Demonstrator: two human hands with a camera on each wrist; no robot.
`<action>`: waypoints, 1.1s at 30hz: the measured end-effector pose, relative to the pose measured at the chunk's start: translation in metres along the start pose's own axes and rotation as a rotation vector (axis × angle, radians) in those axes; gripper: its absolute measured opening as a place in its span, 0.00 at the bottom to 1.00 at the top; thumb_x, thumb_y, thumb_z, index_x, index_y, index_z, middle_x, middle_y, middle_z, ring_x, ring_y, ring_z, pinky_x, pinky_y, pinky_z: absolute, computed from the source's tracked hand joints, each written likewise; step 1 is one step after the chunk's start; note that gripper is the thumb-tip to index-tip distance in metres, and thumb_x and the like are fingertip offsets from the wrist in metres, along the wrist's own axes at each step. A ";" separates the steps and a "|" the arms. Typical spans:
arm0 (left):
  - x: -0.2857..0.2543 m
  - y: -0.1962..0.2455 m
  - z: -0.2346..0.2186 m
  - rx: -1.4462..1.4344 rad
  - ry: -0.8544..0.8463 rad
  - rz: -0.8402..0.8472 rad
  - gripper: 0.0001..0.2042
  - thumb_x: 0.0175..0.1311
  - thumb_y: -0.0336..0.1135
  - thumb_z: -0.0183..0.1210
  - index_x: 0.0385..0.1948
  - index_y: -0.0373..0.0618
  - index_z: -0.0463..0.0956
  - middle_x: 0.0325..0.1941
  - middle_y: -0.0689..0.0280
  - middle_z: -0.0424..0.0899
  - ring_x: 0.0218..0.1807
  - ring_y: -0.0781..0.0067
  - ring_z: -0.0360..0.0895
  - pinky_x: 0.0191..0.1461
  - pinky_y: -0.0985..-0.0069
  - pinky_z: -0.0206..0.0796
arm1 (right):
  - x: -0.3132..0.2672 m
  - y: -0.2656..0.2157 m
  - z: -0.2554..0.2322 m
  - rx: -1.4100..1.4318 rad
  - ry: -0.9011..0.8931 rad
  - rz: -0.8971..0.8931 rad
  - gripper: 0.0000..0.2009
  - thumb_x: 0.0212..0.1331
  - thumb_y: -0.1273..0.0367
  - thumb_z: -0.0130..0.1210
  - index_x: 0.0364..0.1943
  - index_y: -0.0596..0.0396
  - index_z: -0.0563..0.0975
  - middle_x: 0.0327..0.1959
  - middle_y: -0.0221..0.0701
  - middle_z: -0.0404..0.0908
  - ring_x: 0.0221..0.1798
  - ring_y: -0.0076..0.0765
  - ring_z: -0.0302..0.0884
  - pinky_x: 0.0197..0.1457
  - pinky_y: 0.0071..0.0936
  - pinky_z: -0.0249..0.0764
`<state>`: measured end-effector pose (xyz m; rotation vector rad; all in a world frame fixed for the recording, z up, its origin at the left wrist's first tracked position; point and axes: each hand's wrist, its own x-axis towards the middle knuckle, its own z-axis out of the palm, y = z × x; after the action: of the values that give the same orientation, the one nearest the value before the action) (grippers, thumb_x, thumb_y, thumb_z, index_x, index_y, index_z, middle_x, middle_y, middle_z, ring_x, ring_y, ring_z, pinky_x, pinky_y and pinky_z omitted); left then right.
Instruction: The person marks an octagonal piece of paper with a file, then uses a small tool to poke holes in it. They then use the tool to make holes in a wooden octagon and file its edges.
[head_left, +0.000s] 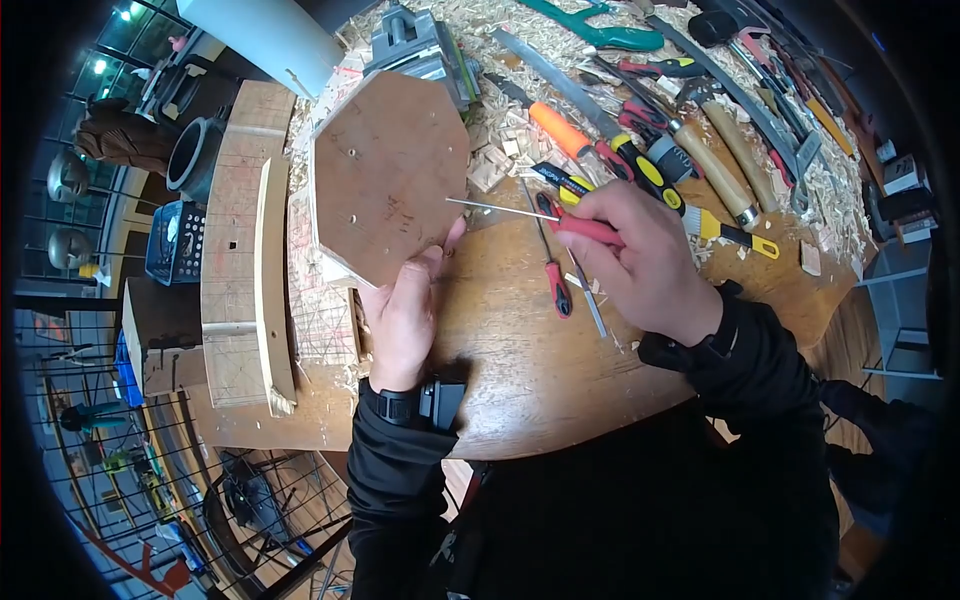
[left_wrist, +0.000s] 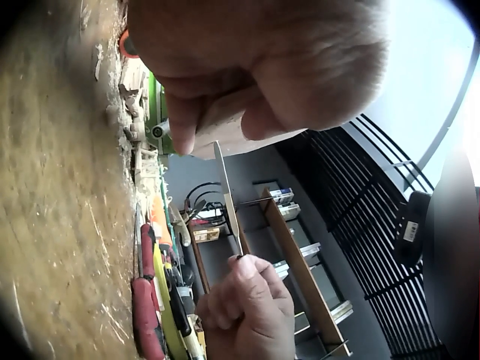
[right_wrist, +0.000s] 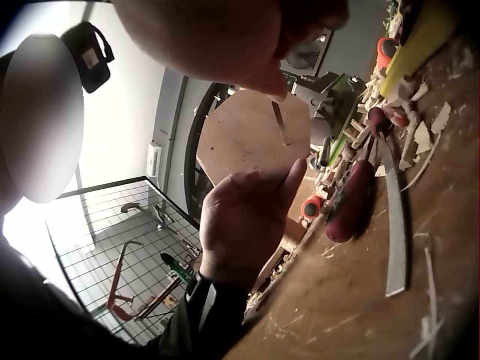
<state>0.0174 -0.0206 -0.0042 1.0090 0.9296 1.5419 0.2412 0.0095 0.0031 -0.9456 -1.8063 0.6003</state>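
Observation:
My left hand point(head_left: 402, 318) grips the lower edge of an octagonal wooden board point(head_left: 390, 165), thumb on the near face. The board is tilted up above the bench, its brown face dotted with small holes and pencil marks. In my right hand point(head_left: 645, 262) is a small red-handled file point(head_left: 600, 230), its slim metal blade pointing left. In the head view the blade's tip overlaps the board's right edge. The left wrist view shows the flat blade point(left_wrist: 229, 199) side-on, running from the right hand toward the board point(left_wrist: 232, 127).
Red-and-black-handled files point(head_left: 558, 290) lie on the bench point(head_left: 520, 370) between the hands. Beyond are an orange-handled tool point(head_left: 558, 128), a yellow brush point(head_left: 735, 232), wood shavings point(head_left: 840, 185) and a metal vise point(head_left: 415, 45). A curved wooden strip point(head_left: 270, 280) lies at left.

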 end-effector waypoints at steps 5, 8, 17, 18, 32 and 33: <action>0.000 -0.003 -0.002 0.032 0.016 -0.008 0.19 0.63 0.17 0.45 0.57 0.32 0.66 0.60 0.52 0.72 0.59 0.57 0.75 0.66 0.62 0.68 | -0.002 -0.005 -0.010 -0.047 -0.159 0.100 0.10 0.61 0.67 0.60 0.29 0.57 0.73 0.21 0.35 0.75 0.24 0.45 0.75 0.30 0.35 0.69; 0.000 -0.003 -0.001 0.022 0.007 0.004 0.20 0.63 0.17 0.45 0.58 0.32 0.65 0.60 0.52 0.72 0.59 0.57 0.76 0.66 0.62 0.68 | -0.001 -0.003 -0.011 -0.077 -0.276 0.216 0.09 0.60 0.67 0.60 0.30 0.57 0.73 0.23 0.35 0.76 0.25 0.44 0.75 0.30 0.36 0.69; 0.004 -0.003 -0.004 -0.073 0.049 -0.081 0.21 0.64 0.18 0.46 0.61 0.37 0.62 0.61 0.54 0.70 0.62 0.59 0.71 0.68 0.52 0.67 | -0.004 -0.002 -0.008 -0.014 -0.106 0.002 0.07 0.58 0.73 0.63 0.35 0.60 0.76 0.26 0.32 0.76 0.26 0.30 0.73 0.31 0.27 0.67; 0.004 -0.003 -0.005 -0.106 0.066 -0.109 0.22 0.65 0.19 0.46 0.62 0.37 0.61 0.61 0.55 0.70 0.62 0.59 0.71 0.67 0.50 0.67 | -0.002 -0.002 -0.011 -0.049 -0.203 0.118 0.07 0.58 0.73 0.63 0.34 0.60 0.76 0.25 0.33 0.76 0.25 0.32 0.73 0.30 0.27 0.67; 0.012 0.001 -0.010 -0.438 0.070 -0.058 0.24 0.76 0.45 0.45 0.70 0.51 0.56 0.73 0.61 0.62 0.72 0.52 0.62 0.71 0.42 0.59 | -0.006 -0.005 -0.003 0.058 0.058 -0.226 0.07 0.54 0.75 0.64 0.35 0.56 0.78 0.29 0.36 0.78 0.31 0.43 0.77 0.35 0.35 0.72; 0.012 -0.001 -0.011 -0.509 0.024 -0.075 0.25 0.76 0.47 0.44 0.70 0.51 0.56 0.73 0.60 0.61 0.72 0.52 0.61 0.71 0.41 0.58 | -0.005 -0.009 -0.003 0.061 0.010 -0.238 0.07 0.54 0.75 0.64 0.35 0.56 0.77 0.30 0.36 0.78 0.32 0.43 0.77 0.36 0.35 0.73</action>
<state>0.0062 -0.0096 -0.0067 0.5854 0.5384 1.6167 0.2419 0.0004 0.0082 -0.6791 -1.8469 0.4967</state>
